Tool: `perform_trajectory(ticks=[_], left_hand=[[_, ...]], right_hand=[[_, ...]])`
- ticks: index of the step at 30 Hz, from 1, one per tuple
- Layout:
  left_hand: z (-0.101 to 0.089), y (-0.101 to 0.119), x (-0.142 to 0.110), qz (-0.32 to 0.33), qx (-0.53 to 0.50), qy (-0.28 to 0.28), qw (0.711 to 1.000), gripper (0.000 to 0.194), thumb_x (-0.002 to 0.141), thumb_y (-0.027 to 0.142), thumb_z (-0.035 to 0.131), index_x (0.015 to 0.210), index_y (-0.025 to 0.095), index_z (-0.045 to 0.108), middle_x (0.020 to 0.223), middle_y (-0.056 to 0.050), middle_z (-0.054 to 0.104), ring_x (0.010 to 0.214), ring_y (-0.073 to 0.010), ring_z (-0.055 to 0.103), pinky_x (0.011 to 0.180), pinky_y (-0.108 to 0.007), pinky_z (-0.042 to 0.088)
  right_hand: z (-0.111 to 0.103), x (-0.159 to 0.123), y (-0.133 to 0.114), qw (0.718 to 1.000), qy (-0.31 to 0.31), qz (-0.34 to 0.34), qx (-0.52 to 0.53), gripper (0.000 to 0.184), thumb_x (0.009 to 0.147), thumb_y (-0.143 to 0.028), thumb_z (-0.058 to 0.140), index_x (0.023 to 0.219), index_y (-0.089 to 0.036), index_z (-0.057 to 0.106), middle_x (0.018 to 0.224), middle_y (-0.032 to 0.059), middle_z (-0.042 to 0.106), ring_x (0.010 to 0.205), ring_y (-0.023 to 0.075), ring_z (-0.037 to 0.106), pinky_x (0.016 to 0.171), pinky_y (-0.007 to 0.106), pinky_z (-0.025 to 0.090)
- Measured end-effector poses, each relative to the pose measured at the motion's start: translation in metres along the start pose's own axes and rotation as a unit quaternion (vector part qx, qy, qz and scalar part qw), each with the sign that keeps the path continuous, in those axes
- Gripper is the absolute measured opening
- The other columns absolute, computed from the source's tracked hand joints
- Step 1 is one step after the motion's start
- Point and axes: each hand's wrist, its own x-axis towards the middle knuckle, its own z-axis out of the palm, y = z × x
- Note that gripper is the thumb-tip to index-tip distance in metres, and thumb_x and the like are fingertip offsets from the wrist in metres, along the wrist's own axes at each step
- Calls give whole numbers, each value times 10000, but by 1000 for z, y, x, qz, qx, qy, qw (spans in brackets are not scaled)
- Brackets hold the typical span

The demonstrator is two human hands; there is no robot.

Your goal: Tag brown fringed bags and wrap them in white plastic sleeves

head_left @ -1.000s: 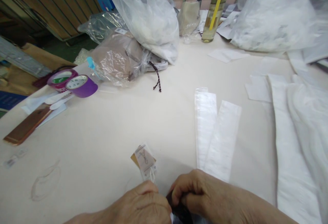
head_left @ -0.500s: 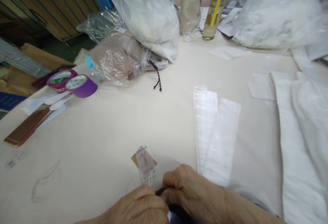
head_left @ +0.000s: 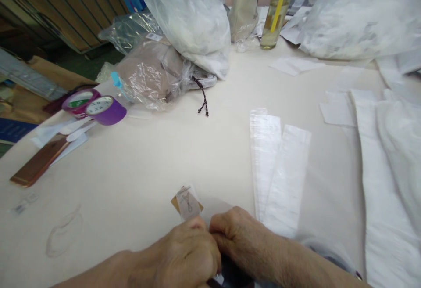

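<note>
Tag (head_left: 188,203) is showing just beyond my left hand (head_left: 189,253); I'm holding that and my right hand (head_left: 245,242) closed, seemingly gripping the dark item (head_left: 236,275), nearer than the tag, to steady it.

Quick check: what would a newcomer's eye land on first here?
Probably a bright purple tape roll near the left edge of the table. Next, the yellow-strapped bottle standing at the back, between two bulging plastic bags. Closest in, the left hand and right hand meet over a dark item, with a tag just beyond the left hand.
</note>
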Motion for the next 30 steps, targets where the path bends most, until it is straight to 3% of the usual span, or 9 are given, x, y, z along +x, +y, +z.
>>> perform_trajectory(ticks=[6, 11, 16, 19, 24, 27, 30], left_hand=[[-4, -13, 12, 46, -93, -64, 993, 343, 965, 359, 143, 900, 189, 434, 788, -44, 627, 749, -134, 576, 846, -291, 413], [-2, -15, 14, 45, -52, -74, 995, 346, 960, 372, 158, 811, 194, 416, 702, -18, 558, 690, -138, 515, 768, -274, 422], [1, -18, 14, 20, -31, -78, 996, 193, 936, 292, 284, 808, 188, 384, 730, -25, 507, 663, -142, 465, 647, -235, 433], [8, -19, 7, -18, -26, -42, 999, 61, 887, 174, 348, 899, 179, 408, 792, -38, 521, 722, -156, 476, 681, -261, 432], [24, -16, -5, -54, -19, 96, 994, 270, 841, 56, 366, 1075, 182, 411, 886, -44, 538, 829, -163, 489, 754, -276, 418], [33, -16, -2, -112, -47, 136, 983, 292, 792, 17, 395, 1026, 187, 437, 957, -45, 514, 894, -156, 482, 781, -264, 412], [39, -16, 5, -197, -72, 142, 967, 279, 683, -5, 429, 885, 187, 451, 859, -13, 505, 801, -150, 475, 720, -264, 408]], right_hand=[[0, 0, 5, 999, 11, 4, 49, 196, 748, -165, 476, 589, -138, 587, 506, -56, 384, 504, 58, 387, 459, 158, 279], [2, -2, 6, 998, 22, -14, 61, 218, 767, -190, 457, 725, -154, 668, 585, -25, 542, 580, 87, 477, 508, 172, 325], [2, -1, 5, 999, 22, 0, 23, 208, 743, -195, 473, 700, -144, 671, 613, 0, 599, 560, 90, 472, 497, 178, 320], [1, -2, 5, 999, 38, 12, -6, 210, 736, -190, 474, 641, -132, 653, 555, -7, 553, 523, 81, 418, 465, 177, 287], [-1, -2, 7, 998, 52, 19, -7, 213, 773, -209, 504, 645, -131, 654, 522, -27, 496, 530, 80, 416, 460, 169, 271], [-4, 3, 7, 999, 38, 24, 3, 189, 776, -198, 525, 670, -127, 664, 564, -22, 537, 569, 91, 458, 488, 171, 300], [-11, 0, 1, 999, 35, 39, -10, 166, 780, -158, 519, 728, -130, 674, 618, -6, 592, 594, 107, 506, 514, 183, 333]])
